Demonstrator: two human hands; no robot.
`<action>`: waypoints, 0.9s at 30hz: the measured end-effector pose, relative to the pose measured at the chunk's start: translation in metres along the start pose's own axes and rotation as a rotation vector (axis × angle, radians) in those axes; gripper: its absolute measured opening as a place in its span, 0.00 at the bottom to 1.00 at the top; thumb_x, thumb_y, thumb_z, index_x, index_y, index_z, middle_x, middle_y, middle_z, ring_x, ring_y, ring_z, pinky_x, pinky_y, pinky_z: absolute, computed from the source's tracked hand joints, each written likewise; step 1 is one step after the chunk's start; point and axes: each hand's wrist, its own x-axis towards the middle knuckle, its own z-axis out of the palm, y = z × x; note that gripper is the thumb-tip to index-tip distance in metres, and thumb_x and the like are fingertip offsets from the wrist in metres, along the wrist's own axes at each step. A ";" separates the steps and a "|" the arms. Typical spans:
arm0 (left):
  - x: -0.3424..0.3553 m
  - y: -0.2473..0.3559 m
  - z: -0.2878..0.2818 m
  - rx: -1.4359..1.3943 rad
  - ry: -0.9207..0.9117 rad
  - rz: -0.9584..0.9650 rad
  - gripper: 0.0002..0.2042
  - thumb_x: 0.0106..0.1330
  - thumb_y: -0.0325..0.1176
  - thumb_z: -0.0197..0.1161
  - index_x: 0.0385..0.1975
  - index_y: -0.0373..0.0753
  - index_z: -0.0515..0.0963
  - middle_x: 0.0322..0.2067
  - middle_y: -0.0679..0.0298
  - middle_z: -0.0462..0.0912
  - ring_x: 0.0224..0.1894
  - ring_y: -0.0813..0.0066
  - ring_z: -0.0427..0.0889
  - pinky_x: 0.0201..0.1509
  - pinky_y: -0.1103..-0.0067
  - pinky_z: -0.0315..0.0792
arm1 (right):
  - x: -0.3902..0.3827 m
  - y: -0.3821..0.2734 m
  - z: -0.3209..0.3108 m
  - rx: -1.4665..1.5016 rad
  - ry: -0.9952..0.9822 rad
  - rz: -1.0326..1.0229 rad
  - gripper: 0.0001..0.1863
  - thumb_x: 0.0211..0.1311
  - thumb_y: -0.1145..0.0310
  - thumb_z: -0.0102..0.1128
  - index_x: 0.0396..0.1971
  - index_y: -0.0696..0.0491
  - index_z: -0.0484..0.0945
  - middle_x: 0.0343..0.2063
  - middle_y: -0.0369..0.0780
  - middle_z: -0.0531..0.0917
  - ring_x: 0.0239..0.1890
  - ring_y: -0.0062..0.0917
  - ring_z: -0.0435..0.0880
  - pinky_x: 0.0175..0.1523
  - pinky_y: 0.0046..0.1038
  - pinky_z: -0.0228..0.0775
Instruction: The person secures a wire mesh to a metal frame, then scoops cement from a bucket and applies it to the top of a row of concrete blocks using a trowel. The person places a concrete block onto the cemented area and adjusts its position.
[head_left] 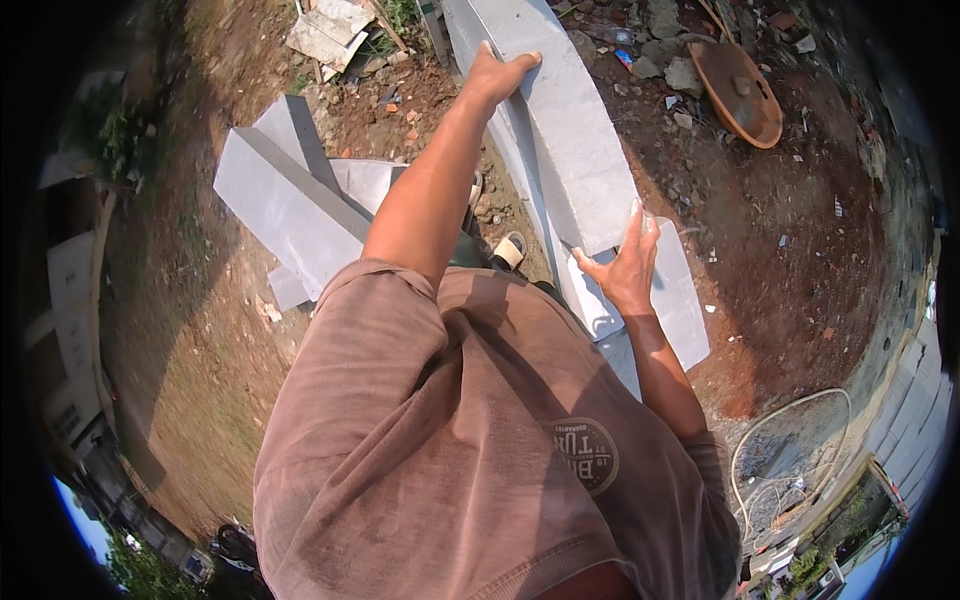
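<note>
Both my hands are on a long light-grey block point(572, 120), probably lightweight concrete, which lies lengthwise away from me. My left hand point(497, 76) grips its far part, with the thumb over the top face and the fingers at the left edge. At its near end, my right hand point(630, 268) clasps the right corner with thumb and fingers spread around it. Beneath and beside that end more pale-grey slabs point(678, 300) show. Several similar blocks point(290, 205) lie in a loose pile left of my left forearm.
An orange shallow basin point(738, 95) rests on rubble at the far right. Bare reddish soil with brick bits spreads around. A pale hose point(738, 460) loops at the lower right. Broken white boards point(330, 32) lie at the far left. My sandalled foot point(510, 250) stands between the blocks.
</note>
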 end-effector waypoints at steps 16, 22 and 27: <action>-0.006 0.007 -0.002 0.082 -0.035 -0.045 0.42 0.51 0.48 0.67 0.59 0.24 0.57 0.52 0.42 0.71 0.53 0.56 0.74 0.58 0.70 0.67 | -0.002 0.004 -0.004 -0.074 -0.040 -0.022 0.62 0.37 0.43 0.73 0.64 0.62 0.45 0.58 0.58 0.55 0.63 0.50 0.53 0.66 0.48 0.42; 0.007 -0.008 -0.001 0.017 -0.029 0.008 0.40 0.51 0.48 0.67 0.57 0.25 0.60 0.49 0.44 0.73 0.50 0.59 0.76 0.55 0.72 0.68 | 0.000 0.001 -0.006 -0.069 -0.029 -0.058 0.62 0.37 0.43 0.73 0.65 0.63 0.45 0.58 0.59 0.56 0.64 0.49 0.52 0.66 0.49 0.42; 0.005 -0.008 0.003 0.071 0.053 -0.006 0.40 0.52 0.48 0.67 0.58 0.26 0.59 0.50 0.44 0.73 0.51 0.59 0.76 0.57 0.72 0.67 | -0.004 0.001 -0.004 -0.074 -0.005 -0.060 0.64 0.35 0.43 0.74 0.65 0.61 0.43 0.59 0.60 0.54 0.65 0.50 0.51 0.66 0.51 0.42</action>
